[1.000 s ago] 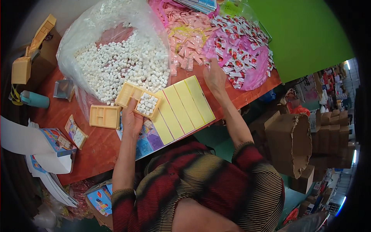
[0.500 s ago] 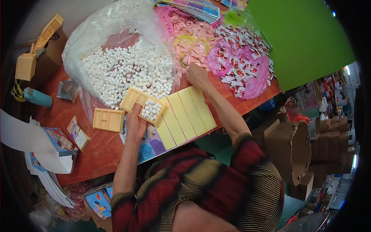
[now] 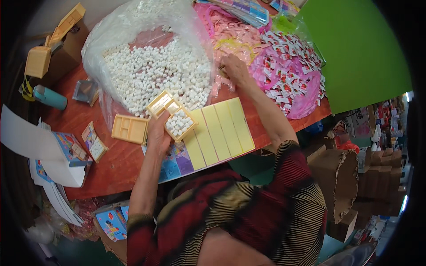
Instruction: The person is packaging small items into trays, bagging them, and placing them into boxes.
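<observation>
Left hand [image 3: 157, 135] at frame centre-left grips a yellow compartment tray [image 3: 172, 115], one compartment full of small white cubes, tray tilted at the edge of the clear bag of white cubes [image 3: 151, 66]. Right hand [image 3: 234, 70] upper centre, fingers down in the pink packet pile [image 3: 284, 71]. Row of yellow strips [image 3: 219, 131] lies just right of the tray. Second empty yellow tray [image 3: 129, 129] sits just left of the hand on the red worktop [image 3: 111, 168]. Teal bottle [image 3: 49, 97] far left.

The left hand [image 3: 157, 133] is curled, fingers closed in a grip. The right hand [image 3: 234, 70] reaches far forward, arm extended, fingers bent downward, seemingly pinching.
</observation>
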`<move>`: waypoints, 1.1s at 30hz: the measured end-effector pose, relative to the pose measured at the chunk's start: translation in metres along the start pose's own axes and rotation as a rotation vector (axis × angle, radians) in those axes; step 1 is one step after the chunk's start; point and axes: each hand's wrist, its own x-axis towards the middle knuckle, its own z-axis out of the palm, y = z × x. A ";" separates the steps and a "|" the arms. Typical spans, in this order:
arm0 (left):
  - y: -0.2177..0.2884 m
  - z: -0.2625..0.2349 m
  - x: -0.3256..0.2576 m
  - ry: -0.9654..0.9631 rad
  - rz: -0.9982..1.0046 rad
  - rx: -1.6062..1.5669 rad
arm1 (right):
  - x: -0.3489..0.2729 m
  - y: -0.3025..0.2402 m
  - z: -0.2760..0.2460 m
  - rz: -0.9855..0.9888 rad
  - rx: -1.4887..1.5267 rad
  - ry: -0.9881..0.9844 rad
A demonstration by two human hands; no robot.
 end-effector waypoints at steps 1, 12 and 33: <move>0.002 0.000 0.001 -0.022 0.008 0.021 | -0.001 -0.001 -0.002 -0.015 0.018 0.000; -0.002 0.012 0.009 -0.076 -0.024 0.011 | 0.040 -0.128 -0.038 -0.132 0.437 -0.224; 0.012 0.001 0.006 -0.196 0.030 0.032 | 0.040 -0.166 -0.017 -0.483 0.654 -0.207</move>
